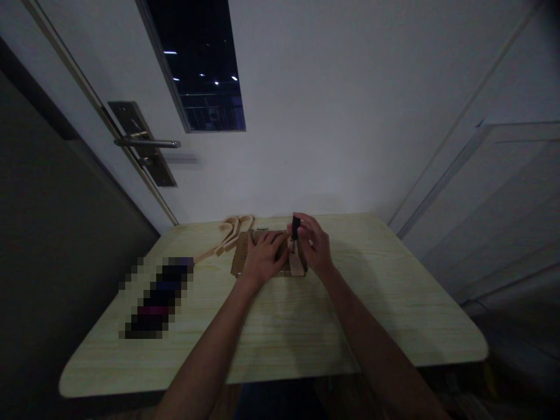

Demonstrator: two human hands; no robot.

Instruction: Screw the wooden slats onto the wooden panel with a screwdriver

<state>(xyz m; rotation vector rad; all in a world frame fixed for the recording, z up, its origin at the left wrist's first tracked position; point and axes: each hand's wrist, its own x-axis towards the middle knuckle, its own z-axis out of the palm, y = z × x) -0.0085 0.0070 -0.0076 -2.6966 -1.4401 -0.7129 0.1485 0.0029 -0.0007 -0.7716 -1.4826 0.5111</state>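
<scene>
A screwdriver with a black handle (pixel 296 227) stands nearly upright in my right hand (pixel 315 244), its handle between the thumb and fingers. The shaft points down at a pale wooden piece (pixel 297 266), which lies on a brown cardboard piece (pixel 239 265). My left hand (pixel 265 256) rests with fingers spread over the cardboard, its thumb close to the wooden piece. Whether a screw sits under the tip is too small to tell.
Curved wooden hook pieces (pixel 234 226) lie behind and left of the cardboard on the light wood-grain table (pixel 371 326). A pixelated dark object (pixel 157 297) is at the left. Beyond the table stands a white door with a metal handle (pixel 149 143).
</scene>
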